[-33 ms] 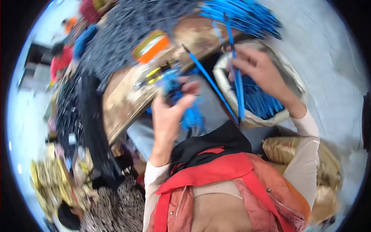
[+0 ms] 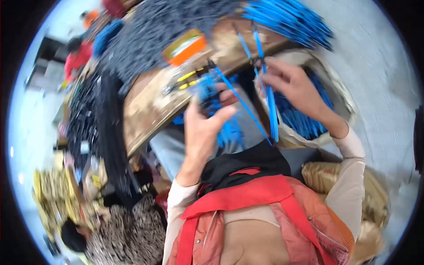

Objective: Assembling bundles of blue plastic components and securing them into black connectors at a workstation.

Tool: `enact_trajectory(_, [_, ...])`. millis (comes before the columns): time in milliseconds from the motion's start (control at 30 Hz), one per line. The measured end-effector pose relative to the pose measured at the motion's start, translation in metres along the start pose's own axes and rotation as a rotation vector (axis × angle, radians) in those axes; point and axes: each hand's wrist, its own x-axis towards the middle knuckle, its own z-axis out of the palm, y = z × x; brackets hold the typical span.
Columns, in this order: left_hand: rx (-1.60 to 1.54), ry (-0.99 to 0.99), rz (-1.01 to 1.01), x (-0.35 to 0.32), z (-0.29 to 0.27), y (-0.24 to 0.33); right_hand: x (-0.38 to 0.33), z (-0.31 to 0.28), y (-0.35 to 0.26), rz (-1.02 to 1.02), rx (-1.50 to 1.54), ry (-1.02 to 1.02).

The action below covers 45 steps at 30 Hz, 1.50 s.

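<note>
My left hand [image 2: 207,112] is curled around a bundle of thin blue strips [image 2: 227,130] whose lower ends hang under the palm. The fingers and the bundle's top are blurred. To the right, my right hand [image 2: 289,81] pinches a few long blue strips with dark ends [image 2: 271,108], held upright and pointing down toward my lap. Another blue strip [image 2: 238,97] slants from beside the left hand's fingers down to the lower tips of those strips. Whether a hand holds its upper end I cannot tell.
A wooden bench [image 2: 145,112] carries a heap of dark grey strips [image 2: 154,35], a pile of blue strips [image 2: 291,22], an orange box [image 2: 187,51] and a yellow-handled tool [image 2: 187,79]. An open pale sack [image 2: 344,101] holds more blue strips. Another person [image 2: 126,234] sits at lower left.
The whole view has shifted, so the bench and box appear farther right. My right hand has come a little closer to my left hand. Both hands keep their strips.
</note>
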Motion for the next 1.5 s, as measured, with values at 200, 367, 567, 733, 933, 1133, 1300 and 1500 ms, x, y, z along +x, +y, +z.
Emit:
enact_trajectory(200, [0.043, 0.266, 0.106, -0.016, -0.051, -0.002, 0.031, 0.111, 0.009, -0.129, -0.082, -0.191])
enact_trajectory(367, [0.01, 0.378, 0.135, -0.044, -0.101, -0.009, 0.046, 0.165, 0.037, -0.177, -0.267, -0.347])
enact_trajectory(567, [-0.144, 0.403, 0.027, -0.071, -0.137, -0.03, 0.061, 0.204, 0.048, -0.223, -0.514, -0.742])
enact_trajectory(733, [-0.35, 0.286, -0.02, -0.053, -0.159, -0.042, 0.12, 0.161, 0.03, -0.171, -0.813, -1.174])
enact_trajectory(933, [-0.191, 0.316, 0.06, -0.006, -0.178, -0.045, 0.269, 0.093, 0.061, -0.517, -1.081, -0.101])
enact_trajectory(1133, [-0.562, 0.021, -0.123, 0.001, -0.205, -0.032, 0.35, 0.071, 0.102, -0.294, -1.011, -0.5])
enact_trajectory(1300, [-0.358, 0.056, -0.271, -0.001, -0.21, -0.034, 0.348, 0.063, 0.114, -0.35, -1.049, -0.419])
enact_trajectory(1500, [-0.187, 0.177, 0.056, 0.005, -0.19, -0.054, 0.33, 0.058, 0.114, -0.397, -0.95, -0.281])
